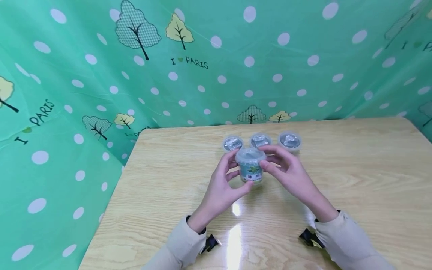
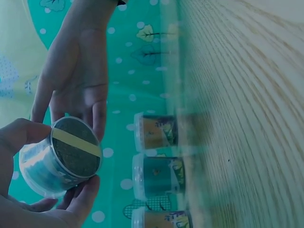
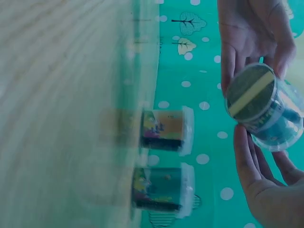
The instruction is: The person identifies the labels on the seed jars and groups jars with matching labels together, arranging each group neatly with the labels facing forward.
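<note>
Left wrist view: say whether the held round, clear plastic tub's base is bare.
No: a yellowish strip crosses the base of the tub.

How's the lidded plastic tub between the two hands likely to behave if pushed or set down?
The lidded plastic tub probably feels slick, since its sides look smooth and glossy. Its round body would likely roll if laid sideways. Upright, it should stand fairly steady, given the flat-looking base in the left wrist view.

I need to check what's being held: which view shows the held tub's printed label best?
The head view: there the label on the held tub faces the camera, its green picture and lettering showing. Both wrist views face the tub's base instead; its printed side is foreshortened and hard to read.
</note>
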### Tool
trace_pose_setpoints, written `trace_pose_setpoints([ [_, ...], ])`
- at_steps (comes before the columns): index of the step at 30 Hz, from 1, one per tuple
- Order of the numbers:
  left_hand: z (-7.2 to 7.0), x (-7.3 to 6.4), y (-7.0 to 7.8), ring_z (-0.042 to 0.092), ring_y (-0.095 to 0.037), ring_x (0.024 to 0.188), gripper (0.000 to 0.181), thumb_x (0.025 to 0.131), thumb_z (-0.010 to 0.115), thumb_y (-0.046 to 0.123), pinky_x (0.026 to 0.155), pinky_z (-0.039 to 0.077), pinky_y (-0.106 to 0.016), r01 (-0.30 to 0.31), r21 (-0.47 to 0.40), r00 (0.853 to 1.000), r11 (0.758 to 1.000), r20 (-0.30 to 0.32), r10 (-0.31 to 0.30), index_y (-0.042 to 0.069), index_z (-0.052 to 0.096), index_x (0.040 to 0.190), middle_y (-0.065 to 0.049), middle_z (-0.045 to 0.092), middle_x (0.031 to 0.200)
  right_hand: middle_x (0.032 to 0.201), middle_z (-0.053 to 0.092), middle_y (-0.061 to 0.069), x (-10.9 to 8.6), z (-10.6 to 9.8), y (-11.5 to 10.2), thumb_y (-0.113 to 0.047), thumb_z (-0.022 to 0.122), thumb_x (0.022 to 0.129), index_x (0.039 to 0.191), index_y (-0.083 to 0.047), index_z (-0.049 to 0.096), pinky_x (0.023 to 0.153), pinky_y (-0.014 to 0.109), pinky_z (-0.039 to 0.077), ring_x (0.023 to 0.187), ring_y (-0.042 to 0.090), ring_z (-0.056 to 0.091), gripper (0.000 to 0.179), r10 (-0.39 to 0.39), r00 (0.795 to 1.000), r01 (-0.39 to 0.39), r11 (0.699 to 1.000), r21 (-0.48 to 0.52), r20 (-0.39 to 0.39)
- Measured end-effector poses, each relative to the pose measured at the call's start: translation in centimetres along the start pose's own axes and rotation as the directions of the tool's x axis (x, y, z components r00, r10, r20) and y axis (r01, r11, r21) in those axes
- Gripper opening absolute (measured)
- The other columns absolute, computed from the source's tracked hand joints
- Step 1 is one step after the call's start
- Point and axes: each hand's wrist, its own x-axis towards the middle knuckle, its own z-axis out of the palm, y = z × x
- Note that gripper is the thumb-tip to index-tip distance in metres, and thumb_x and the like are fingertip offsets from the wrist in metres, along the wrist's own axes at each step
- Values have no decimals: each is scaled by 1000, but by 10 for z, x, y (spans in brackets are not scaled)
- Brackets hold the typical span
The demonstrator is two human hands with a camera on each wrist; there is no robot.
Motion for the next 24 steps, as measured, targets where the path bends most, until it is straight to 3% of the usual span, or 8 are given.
trace_pose_setpoints([
  [13, -17, 1, -9, 56, -24, 123, 81, 80, 80, 3, 99, 55, -31, 22, 97, 1000, 995, -20, -20, 9, 36, 148, -6, 48, 142, 141, 52, 10, 14, 10, 3, -21, 65, 97, 140, -8, 51, 96, 29, 56, 123, 30, 58, 46, 20, 995, -22, 999, 27, 95],
  [24, -39, -3, -20, 56, -27, 124, 80, 79, 79, -3, 99, 55, -31, 78, 134, 996, 988, -51, -72, 6, 35, 145, -10, 49, 140, 137, 56, 10, 31, 32, 7, -23, 69, 95, 138, -11, 54, 97, 35, 56, 121, 29, 60, 47, 13, 987, -18, 999, 31, 159],
])
